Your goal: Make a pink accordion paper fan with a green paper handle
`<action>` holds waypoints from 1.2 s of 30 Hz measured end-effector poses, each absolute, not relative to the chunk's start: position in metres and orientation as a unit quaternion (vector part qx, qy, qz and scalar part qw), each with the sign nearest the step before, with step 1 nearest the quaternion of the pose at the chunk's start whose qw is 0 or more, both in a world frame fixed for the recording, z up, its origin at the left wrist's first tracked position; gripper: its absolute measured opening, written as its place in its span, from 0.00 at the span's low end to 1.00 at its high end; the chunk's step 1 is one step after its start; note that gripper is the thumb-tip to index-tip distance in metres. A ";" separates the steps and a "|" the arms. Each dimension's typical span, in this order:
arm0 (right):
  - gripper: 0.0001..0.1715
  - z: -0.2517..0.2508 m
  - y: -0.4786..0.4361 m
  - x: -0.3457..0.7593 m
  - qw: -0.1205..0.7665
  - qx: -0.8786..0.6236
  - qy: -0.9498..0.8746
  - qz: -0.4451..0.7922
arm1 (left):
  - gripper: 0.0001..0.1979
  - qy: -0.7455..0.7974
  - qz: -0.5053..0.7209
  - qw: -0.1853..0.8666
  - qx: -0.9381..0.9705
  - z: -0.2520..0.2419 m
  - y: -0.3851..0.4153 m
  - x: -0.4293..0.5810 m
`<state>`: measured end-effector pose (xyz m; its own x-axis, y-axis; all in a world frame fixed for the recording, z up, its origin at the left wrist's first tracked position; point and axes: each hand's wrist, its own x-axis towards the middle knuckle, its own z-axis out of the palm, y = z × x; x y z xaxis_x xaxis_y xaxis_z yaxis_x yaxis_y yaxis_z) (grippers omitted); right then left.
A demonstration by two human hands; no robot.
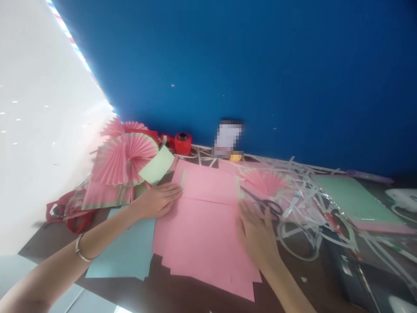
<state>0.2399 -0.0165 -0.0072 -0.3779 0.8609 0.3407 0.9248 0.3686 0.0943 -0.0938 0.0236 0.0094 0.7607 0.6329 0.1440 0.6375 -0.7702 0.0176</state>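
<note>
From where I stand, I can't make out a single word, number or brand. The phone (228,137) leaning against the blue wall (260,65) has its screen blurred into coarse squares, so whatever it shows is lost to me. Over at the lower right, a small pale patch (345,265) sits on a dark flat thing (379,278), too smeared to tell whether it carries print.

I watch through one head-worn camera, looking forward and down. It sits above the tabletop (182,292), facing the blue wall (247,61).
</note>
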 end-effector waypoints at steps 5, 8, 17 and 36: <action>0.22 -0.006 -0.012 0.240 0.138 -0.532 -0.823 -0.144 | 0.19 -0.379 -0.105 0.027 -0.919 0.013 0.022 -0.088; 0.20 -0.007 -0.007 0.242 0.153 -0.517 -0.829 -0.148 | 0.17 -0.447 -0.184 0.053 -0.874 0.013 0.022 -0.079; 0.14 0.004 -0.005 0.238 0.135 -0.542 -0.821 -0.121 | 0.11 -0.375 -0.064 0.045 -0.924 0.014 0.016 -0.037; 0.17 0.047 0.030 0.238 0.206 -0.433 -0.876 -0.053 | 0.11 -0.382 -0.164 -0.139 -0.899 0.057 0.046 -0.040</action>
<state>0.2377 0.0300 0.0473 -0.5403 0.7365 0.4071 0.7802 0.6196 -0.0855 -0.0404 0.0462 0.0574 0.6542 0.7324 0.1887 0.6412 -0.6694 0.3751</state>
